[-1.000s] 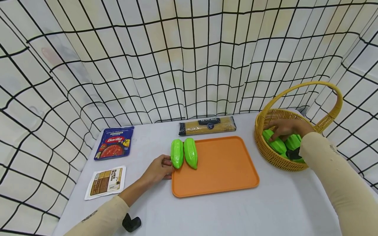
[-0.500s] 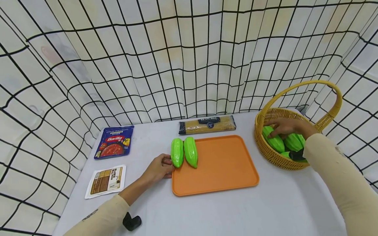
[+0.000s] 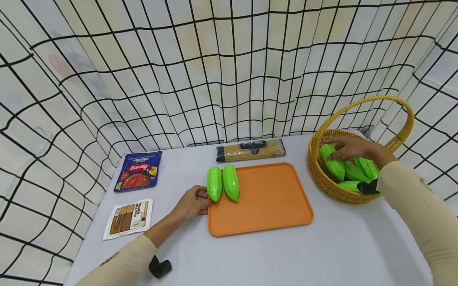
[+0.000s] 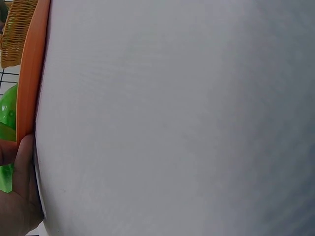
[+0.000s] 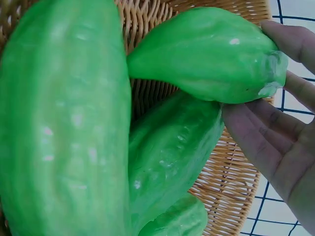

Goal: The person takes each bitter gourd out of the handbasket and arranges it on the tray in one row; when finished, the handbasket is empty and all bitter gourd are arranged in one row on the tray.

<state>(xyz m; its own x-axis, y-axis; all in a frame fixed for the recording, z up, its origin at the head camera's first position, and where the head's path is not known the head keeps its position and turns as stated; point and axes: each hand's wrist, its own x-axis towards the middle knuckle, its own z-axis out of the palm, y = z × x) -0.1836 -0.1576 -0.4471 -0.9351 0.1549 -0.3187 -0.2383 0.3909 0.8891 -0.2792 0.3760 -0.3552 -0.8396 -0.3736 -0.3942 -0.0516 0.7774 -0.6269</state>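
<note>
My left hand (image 3: pixel 192 203) holds the left edge of an orange tray (image 3: pixel 272 194), with the rim between thumb and fingers in the left wrist view. Two glossy green bitter melons (image 3: pixel 230 183) lie side by side at the tray's left end. Over at the right, my right hand (image 3: pixel 348 149) reaches into a yellow wicker basket (image 3: pixel 327 190). In the right wrist view its thumb and fingers pinch the blunt end of a bitter melon (image 5: pixel 211 54), which tilts up among the others. Several more bitter melons (image 5: pixel 64 123) lie in the basket.
Behind the tray lies a pasta packet (image 3: pixel 251 150). A blue Barilla pouch (image 3: pixel 138 171) and a white-edged food packet (image 3: pixel 128 219) lie at left. A black object (image 3: pixel 160 267) sits by the left sleeve. The basket's tall handle (image 3: pixel 372 99) arches over my right hand; netting (image 3: pixel 250 79) surrounds the table.
My right hand has risen slightly in the basket and moved a little right, lifting one end of the bitter melon. The left hand and the tray stay put.
</note>
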